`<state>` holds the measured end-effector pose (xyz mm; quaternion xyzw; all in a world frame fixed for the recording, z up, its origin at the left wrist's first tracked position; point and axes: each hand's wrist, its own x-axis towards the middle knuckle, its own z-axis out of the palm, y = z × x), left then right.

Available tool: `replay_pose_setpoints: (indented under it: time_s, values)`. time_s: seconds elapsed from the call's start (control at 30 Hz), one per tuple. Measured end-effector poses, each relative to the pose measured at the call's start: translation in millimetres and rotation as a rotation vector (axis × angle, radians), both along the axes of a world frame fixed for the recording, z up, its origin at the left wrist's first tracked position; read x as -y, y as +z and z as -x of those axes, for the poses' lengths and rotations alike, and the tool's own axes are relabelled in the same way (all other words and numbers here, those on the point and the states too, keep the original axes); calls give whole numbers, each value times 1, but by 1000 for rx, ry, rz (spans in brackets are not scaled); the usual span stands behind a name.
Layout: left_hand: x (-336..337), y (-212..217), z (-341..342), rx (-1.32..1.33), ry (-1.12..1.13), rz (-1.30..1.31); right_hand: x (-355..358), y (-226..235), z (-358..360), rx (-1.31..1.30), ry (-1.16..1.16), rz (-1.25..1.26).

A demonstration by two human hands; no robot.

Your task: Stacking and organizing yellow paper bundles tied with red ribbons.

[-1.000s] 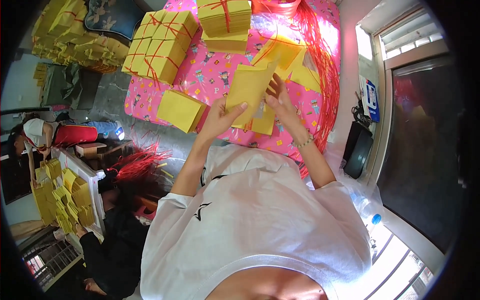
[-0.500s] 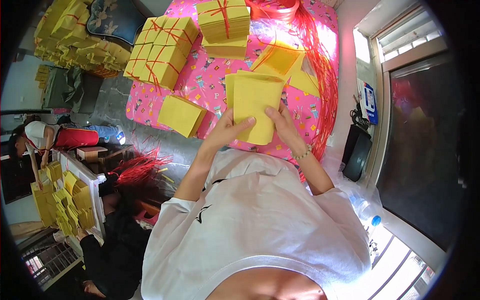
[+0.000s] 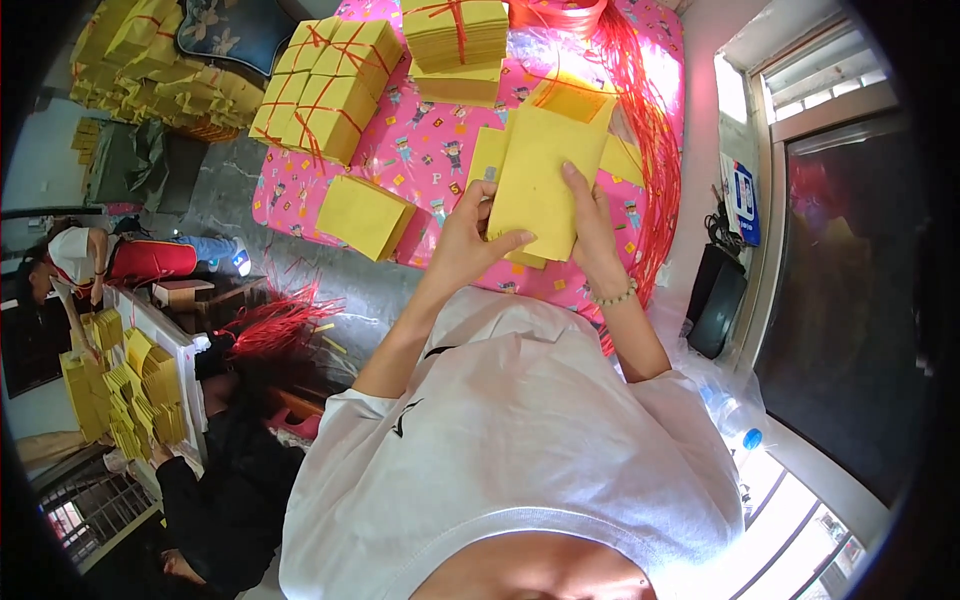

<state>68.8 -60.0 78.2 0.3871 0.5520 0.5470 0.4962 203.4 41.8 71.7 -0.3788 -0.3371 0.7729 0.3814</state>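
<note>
My two hands hold up yellow paper [image 3: 540, 175], several flat rectangular sheets or folded pieces, over a pink patterned bed or table cover [image 3: 425, 140]. My left hand [image 3: 468, 242] grips the lower left corner, thumb in front and fingers behind. My right hand [image 3: 592, 225] pinches the right edge with its thumb laid on the front. Just beyond the held paper lies a yellow piece with an orange-red rectangle [image 3: 572, 97]. A loose yellow paper stack [image 3: 362, 217] rests left of my hands, near the cover's edge.
Yellow bundles tied with red strips [image 3: 328, 88] stand at the far left of the cover, and a tall tied stack [image 3: 455, 35] at the back. Long red strips [image 3: 640, 140] trail down the right side. At left, other people handle yellow paper at a white table [image 3: 180, 350].
The held paper has moved slightly up and right and now tilts to the right, covering more of the pieces behind it. Both hands have shifted with it, still holding on.
</note>
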Motion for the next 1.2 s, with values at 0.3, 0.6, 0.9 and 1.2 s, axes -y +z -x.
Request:
replay_pose_setpoints:
  time_s: [0.3,0.6,0.9,1.2]
  values:
    - [1,3,-14,-109,229,-118,-1,-2,-8,-88,-120,7]
    - [7,10,-16,42,145,-233,-1,-6,-14,-199,-101,138]
    - [11,26,-17,61,92,-261,0,4,-17,-286,-12,234]
    - [12,19,-15,134,82,-260,3,4,-17,-260,-43,207]
